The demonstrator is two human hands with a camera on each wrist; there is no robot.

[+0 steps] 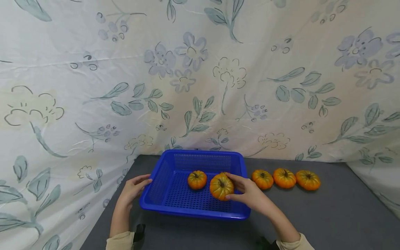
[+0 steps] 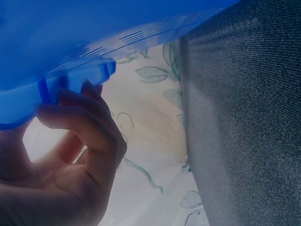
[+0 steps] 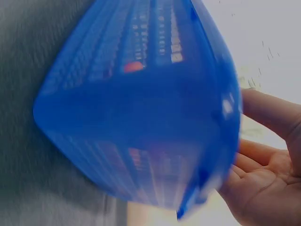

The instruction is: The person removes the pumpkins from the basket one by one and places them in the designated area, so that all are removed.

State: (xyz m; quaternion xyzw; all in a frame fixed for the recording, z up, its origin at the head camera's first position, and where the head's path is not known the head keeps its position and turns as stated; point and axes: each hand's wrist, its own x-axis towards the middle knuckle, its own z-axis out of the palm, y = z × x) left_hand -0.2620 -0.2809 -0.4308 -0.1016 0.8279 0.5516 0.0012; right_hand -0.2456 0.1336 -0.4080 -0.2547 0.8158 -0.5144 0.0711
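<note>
A blue plastic basket (image 1: 195, 213) with a perforated floor stands on the grey table. At its left side my left hand (image 1: 132, 190) grips the rim, and the left wrist view shows curled fingers (image 2: 89, 125) under the basket's edge (image 2: 23, 106). My right hand (image 1: 250, 194) reaches over the right rim and holds a small orange pumpkin (image 1: 221, 187) between thumb and fingers, inside the basket's outline. Left of it, another small pumpkin (image 1: 197, 180) sits on the basket floor. A sliver of orange shows behind the held pumpkin. In the right wrist view, the basket wall (image 3: 141, 103) hides the held pumpkin.
To the right of the basket, three small pumpkins stand in a row: a near one (image 1: 262, 179), a middle one (image 1: 284, 178) and a far right one (image 1: 308, 180). A flower-printed cloth (image 1: 200, 86) hangs behind the grey table (image 1: 343, 208) and along its sides.
</note>
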